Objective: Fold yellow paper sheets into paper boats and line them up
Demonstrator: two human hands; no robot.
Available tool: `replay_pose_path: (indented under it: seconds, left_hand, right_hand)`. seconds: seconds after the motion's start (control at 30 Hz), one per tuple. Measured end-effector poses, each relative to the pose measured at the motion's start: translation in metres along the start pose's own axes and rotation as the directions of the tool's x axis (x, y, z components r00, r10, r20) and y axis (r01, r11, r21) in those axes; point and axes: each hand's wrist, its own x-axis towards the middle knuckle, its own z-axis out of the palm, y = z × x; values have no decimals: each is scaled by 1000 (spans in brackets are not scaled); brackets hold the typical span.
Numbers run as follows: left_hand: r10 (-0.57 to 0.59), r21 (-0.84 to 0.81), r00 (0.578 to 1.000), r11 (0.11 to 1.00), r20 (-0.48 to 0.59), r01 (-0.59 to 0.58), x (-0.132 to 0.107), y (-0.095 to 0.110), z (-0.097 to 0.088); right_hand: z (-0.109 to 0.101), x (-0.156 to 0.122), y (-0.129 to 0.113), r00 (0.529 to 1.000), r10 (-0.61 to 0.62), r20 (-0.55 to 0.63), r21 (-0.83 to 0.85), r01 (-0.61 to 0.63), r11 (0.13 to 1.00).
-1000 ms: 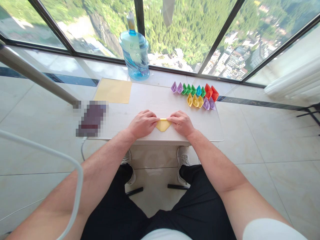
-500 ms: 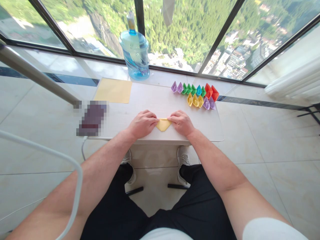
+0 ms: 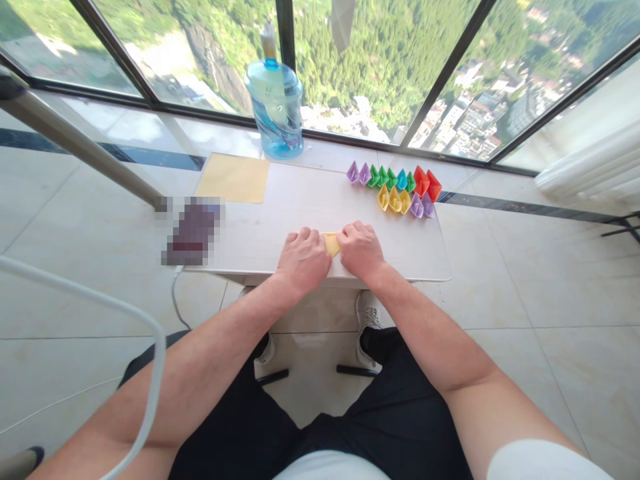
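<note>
A small piece of folded yellow paper (image 3: 331, 244) lies low over the white table (image 3: 300, 183), near its front edge. My left hand (image 3: 305, 257) is closed on its left side, and my right hand (image 3: 361, 248) grips the right side with curled fingers. Only the middle strip of the paper shows between the two hands; its ends are hidden under my fingers. Beyond my right hand, folded paper boats in purple, green, blue, red and yellow stand in two rows, among them a yellow boat (image 3: 395, 199) and a red boat (image 3: 421, 181).
A flat yellow sheet (image 3: 234, 179) lies at the table's back left. In front of it is a blurred-out dark object (image 3: 193, 233) with a cable. A blue water jug (image 3: 275, 110) stands behind the table by the window. At left, a white tube (image 3: 125, 313) curves across my arm.
My left hand has moved right and turned over the paper, so the hands are closer together and less of the paper shows. My right hand's fingers have curled in more.
</note>
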Motion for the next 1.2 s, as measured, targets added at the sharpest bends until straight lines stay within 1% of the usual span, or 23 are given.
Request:
replay_pose_path:
  seconds: [0.07,0.13,0.4,0.7,0.93,1.2]
  left_hand:
    - [-49,-8,999,999,7,49,-5,10,0]
    - [-78,-16,997,997,9,78,-9,15,1]
    - [-108,-15,994,994,16,109,-13,20,6]
    - [-119,-66,992,990,35,121,-13,17,1]
    - [-153,-47,987,987,49,156,-11,14,3]
    - [-146,-18,986,989,78,148,-8,10,4]
  right_hand:
    - [-4,-2,-6,1000,23,21,2,-23,1000]
    - [-6,-4,-8,1000,24,19,9,-24,1000]
    - [-6,-6,-11,1000,20,17,-5,-20,1000]
    - [-7,-5,-10,999,25,25,22,-25,999]
    - [-7,-7,-10,999,30,31,31,-31,999]
    - [-6,-18,8,990,122,65,32,-124,992]
